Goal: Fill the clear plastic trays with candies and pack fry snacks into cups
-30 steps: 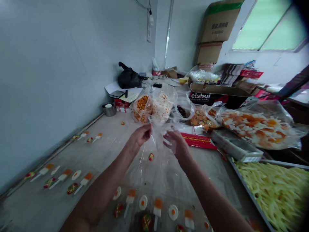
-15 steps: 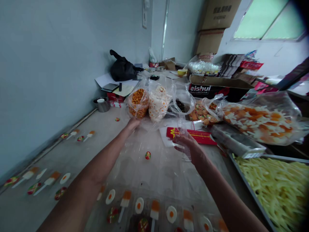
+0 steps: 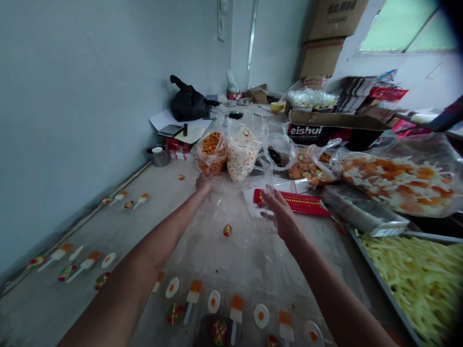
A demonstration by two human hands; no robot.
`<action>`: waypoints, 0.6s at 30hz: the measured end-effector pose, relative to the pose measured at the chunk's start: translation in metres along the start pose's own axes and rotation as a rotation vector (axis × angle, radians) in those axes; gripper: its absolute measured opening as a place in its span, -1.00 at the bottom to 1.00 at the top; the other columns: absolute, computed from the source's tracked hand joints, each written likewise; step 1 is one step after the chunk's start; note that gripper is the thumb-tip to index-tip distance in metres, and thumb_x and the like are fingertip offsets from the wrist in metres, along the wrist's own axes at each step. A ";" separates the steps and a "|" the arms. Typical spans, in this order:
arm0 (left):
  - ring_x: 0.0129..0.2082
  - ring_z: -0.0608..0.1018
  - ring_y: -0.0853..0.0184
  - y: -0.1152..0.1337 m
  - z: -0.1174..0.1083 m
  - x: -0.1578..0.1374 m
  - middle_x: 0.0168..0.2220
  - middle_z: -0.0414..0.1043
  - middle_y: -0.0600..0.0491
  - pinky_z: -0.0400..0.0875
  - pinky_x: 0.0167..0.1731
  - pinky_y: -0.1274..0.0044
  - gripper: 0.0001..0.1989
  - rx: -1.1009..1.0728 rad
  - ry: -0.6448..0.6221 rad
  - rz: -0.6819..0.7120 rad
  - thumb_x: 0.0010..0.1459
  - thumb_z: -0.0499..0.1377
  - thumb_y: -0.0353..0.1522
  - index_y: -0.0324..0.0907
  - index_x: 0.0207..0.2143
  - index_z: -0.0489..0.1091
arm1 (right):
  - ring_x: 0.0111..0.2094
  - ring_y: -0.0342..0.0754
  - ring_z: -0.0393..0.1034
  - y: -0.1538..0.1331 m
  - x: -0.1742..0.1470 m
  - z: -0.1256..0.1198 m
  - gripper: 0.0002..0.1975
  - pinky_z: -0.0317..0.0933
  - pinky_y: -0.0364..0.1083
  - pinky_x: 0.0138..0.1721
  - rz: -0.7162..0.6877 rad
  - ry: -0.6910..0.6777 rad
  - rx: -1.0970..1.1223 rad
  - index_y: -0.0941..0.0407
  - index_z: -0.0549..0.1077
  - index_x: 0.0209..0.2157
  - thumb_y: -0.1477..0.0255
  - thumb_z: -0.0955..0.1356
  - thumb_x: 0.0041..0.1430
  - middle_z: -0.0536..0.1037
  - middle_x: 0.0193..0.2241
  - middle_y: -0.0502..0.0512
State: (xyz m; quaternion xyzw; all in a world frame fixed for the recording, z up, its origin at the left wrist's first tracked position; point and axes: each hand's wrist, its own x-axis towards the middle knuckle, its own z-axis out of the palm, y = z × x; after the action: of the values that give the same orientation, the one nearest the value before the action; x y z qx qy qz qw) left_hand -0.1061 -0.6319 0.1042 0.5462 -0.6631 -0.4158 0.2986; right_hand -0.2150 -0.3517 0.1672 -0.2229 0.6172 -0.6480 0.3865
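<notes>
My left hand [image 3: 203, 183] reaches to the foot of a clear bag of orange snack pieces [image 3: 212, 147]. Its fingers look curled at crumpled clear plastic film [image 3: 226, 185], though their tips are hidden. To the right, my right hand [image 3: 278, 212] has its fingers apart in front of a red packet [image 3: 300, 201]; see-through plastic hangs by its fingertips. Between my forearms lies a small red-green sweet [image 3: 227, 230]. Nearer to me, clear plastic spans rows of sweets: egg-shaped ones [image 3: 214, 301], orange-white popsicle shapes [image 3: 237, 310] and red-green ones [image 3: 219, 332].
A metal tray [image 3: 383, 284] of pale yellow strips stands at the right, below a clear box [image 3: 365, 212] and a bag of orange-white sweets [image 3: 398, 178]. A bag of white sweets [image 3: 241, 154] is behind my hands. A metal cup [image 3: 159, 156] stands near the left wall.
The view has shifted slightly, so the table's things appear a little further right. My right hand has risen a little towards the red packet. My left hand remains by the orange snack bag.
</notes>
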 end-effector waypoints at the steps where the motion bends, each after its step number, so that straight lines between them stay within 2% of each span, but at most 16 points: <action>1: 0.08 0.49 0.09 -0.006 0.000 -0.004 0.07 0.44 -0.20 0.37 0.06 0.28 -0.66 0.074 0.026 -0.006 0.29 0.19 -0.37 -0.24 0.09 0.39 | 0.00 0.13 0.41 0.001 -0.001 -0.001 -0.23 0.26 0.01 -0.11 -0.008 -0.005 -0.034 -0.10 0.36 0.22 -0.11 0.45 0.03 0.47 0.11 0.11; 4: 0.17 0.44 0.02 -0.019 -0.007 -0.013 0.07 0.44 -0.22 0.27 0.13 0.30 -0.63 0.207 0.024 -0.005 0.23 0.23 -0.39 -0.20 0.09 0.41 | 0.01 0.16 0.41 0.007 -0.003 0.000 -0.23 0.26 0.02 -0.12 -0.010 -0.027 -0.145 -0.06 0.39 0.21 -0.15 0.42 0.04 0.49 0.07 0.14; 7: 0.13 0.47 0.00 -0.022 -0.019 -0.016 0.07 0.44 -0.21 0.28 0.11 0.32 -0.65 0.288 -0.011 0.015 0.15 0.31 -0.34 -0.17 0.01 0.49 | -0.03 0.16 0.42 0.009 -0.002 0.013 -0.13 0.28 0.02 -0.11 -0.042 -0.009 -0.218 -0.01 0.37 0.24 -0.10 0.48 -0.05 0.52 -0.03 0.16; 11: 0.04 0.54 0.04 -0.019 -0.034 -0.017 0.12 0.41 -0.18 0.35 0.05 0.40 -0.62 0.306 -0.040 0.055 0.03 0.39 -0.26 -0.15 -0.08 0.56 | -0.10 0.15 0.44 0.003 0.011 0.043 0.00 0.31 0.05 -0.08 -0.117 0.053 -0.299 0.03 0.30 0.30 -0.04 0.54 -0.15 0.52 -0.15 0.13; 14: 0.00 0.56 0.03 -0.016 -0.043 -0.018 -0.02 0.51 -0.17 0.38 0.01 0.40 -0.56 0.256 -0.056 0.082 -0.07 0.45 -0.25 -0.20 -0.10 0.57 | -0.06 0.19 0.45 0.001 0.031 0.071 0.04 0.32 0.09 -0.03 -0.117 0.049 -0.335 0.08 0.24 0.33 -0.07 0.52 -0.11 0.52 -0.12 0.18; 16: 0.01 0.56 0.02 -0.014 -0.052 -0.020 -0.07 0.55 -0.18 0.40 -0.01 0.39 -0.55 0.195 -0.035 0.095 -0.02 0.42 -0.23 -0.24 -0.08 0.56 | 0.02 0.23 0.42 0.004 0.046 0.090 0.01 0.30 0.12 0.04 -0.121 0.052 -0.359 0.09 0.27 0.31 -0.11 0.49 -0.08 0.50 -0.05 0.24; 18: 0.00 0.57 0.08 -0.012 -0.065 -0.025 -0.09 0.56 -0.20 0.43 -0.05 0.41 -0.59 0.129 0.001 0.105 0.18 0.28 -0.15 -0.27 -0.06 0.53 | 0.13 0.27 0.33 0.009 0.058 0.111 -0.02 0.22 0.16 0.14 -0.150 0.081 -0.398 0.10 0.30 0.28 -0.14 0.48 -0.08 0.44 0.07 0.29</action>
State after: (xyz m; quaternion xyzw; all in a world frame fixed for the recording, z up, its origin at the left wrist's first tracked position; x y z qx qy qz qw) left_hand -0.0390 -0.6228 0.1259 0.5290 -0.7161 -0.3556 0.2844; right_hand -0.1631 -0.4660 0.1628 -0.3142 0.7296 -0.5487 0.2604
